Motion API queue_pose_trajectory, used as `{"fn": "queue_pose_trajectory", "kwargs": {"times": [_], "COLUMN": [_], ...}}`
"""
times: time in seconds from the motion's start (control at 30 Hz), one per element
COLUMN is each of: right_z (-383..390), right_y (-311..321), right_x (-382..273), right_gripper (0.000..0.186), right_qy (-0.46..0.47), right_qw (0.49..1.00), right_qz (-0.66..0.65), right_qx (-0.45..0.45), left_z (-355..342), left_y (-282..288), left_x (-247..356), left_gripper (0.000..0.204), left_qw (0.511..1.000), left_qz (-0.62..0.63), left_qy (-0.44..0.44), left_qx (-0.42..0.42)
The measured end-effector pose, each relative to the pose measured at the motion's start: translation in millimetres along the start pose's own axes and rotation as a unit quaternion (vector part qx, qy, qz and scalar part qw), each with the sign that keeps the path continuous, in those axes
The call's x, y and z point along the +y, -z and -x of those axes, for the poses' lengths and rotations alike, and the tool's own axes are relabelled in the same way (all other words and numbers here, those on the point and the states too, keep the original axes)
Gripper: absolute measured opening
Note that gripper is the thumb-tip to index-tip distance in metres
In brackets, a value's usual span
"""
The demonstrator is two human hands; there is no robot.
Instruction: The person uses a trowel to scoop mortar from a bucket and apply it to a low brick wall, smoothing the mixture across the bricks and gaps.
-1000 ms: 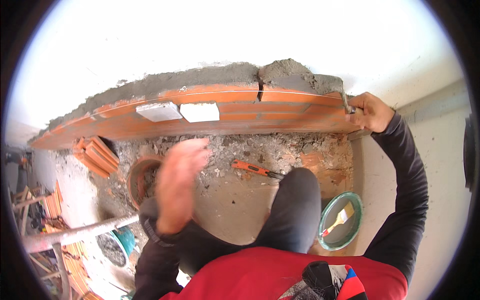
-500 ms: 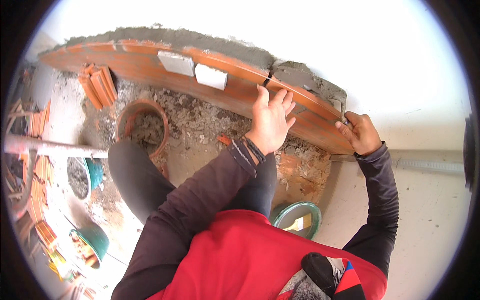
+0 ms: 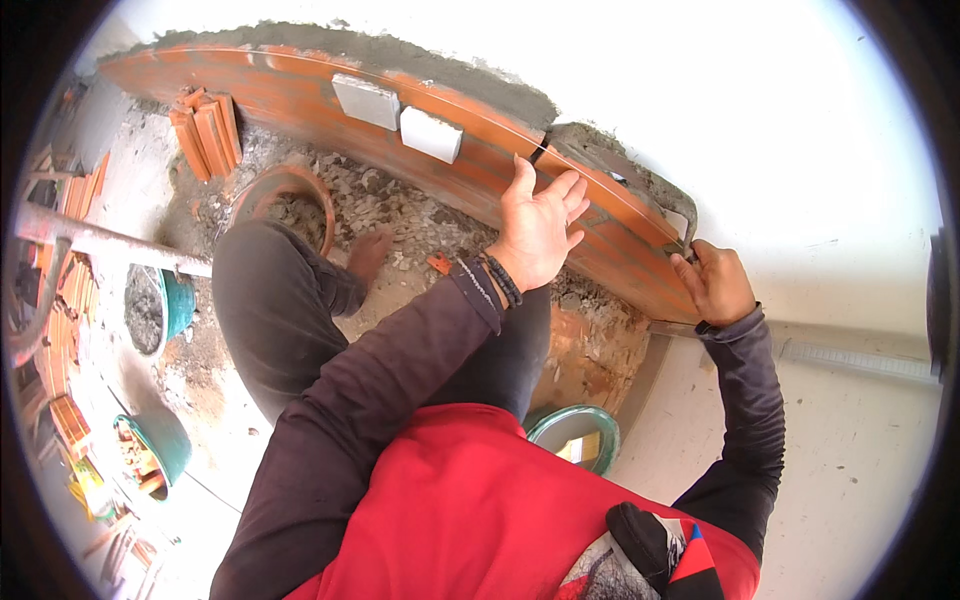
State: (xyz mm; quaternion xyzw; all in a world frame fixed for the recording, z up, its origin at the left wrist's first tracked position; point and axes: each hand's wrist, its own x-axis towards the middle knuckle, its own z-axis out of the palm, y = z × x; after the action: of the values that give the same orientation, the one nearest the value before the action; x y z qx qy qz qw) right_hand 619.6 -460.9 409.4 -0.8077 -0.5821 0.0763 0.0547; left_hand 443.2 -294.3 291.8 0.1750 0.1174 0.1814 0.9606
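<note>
My right hand (image 3: 722, 285) is closed around the handle of a trowel at the right end of a low orange brick wall (image 3: 480, 183). The trowel's bent metal neck (image 3: 688, 212) reaches over the top, and its blade lies along the grey mortar (image 3: 440, 78) behind the end brick (image 3: 610, 196); mortar partly hides the blade. With fingers spread, my left hand (image 3: 540, 228) is against or just in front of that brick's face; contact is unclear. A dark gap separates this brick from its left neighbour. A thin string runs along the top edge.
Two white blocks (image 3: 366, 101) rest against the wall's face. Left of them stand stacked bricks (image 3: 205, 135) and an orange tub (image 3: 327, 205) of mortar. Green buckets (image 3: 176, 305) are on the left, and a green-rimmed bucket (image 3: 608, 440) sits beside me. Rubble covers the floor by the wall.
The view has shifted, and my bare foot now shows beside the tub. More of the trowel shows over the mortar. My left hand stays spread at the end brick.
</note>
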Motion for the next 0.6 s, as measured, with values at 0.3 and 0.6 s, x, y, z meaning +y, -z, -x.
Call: {"fn": "queue_pose_trajectory", "kwargs": {"times": [0.3,0.6], "right_z": [0.7,-4.7], "right_y": [8.6,19.0], "right_x": [-9.1,-23.8], "right_gripper": [0.03,0.031], "right_qy": [-0.058,-0.08], "right_qw": [0.998,0.992], "right_qz": [-0.003,0.088], "right_qx": [-0.008,-0.034], "left_z": [-0.9,-0.6], "left_y": [2.7,12.0], "left_x": [8.6,10.2], "left_gripper": [0.105,0.101], "left_qw": [0.999,0.998], "left_qz": [0.004,0.023], "left_qy": [0.035,0.048], "left_qx": [-0.028,-0.042]}}
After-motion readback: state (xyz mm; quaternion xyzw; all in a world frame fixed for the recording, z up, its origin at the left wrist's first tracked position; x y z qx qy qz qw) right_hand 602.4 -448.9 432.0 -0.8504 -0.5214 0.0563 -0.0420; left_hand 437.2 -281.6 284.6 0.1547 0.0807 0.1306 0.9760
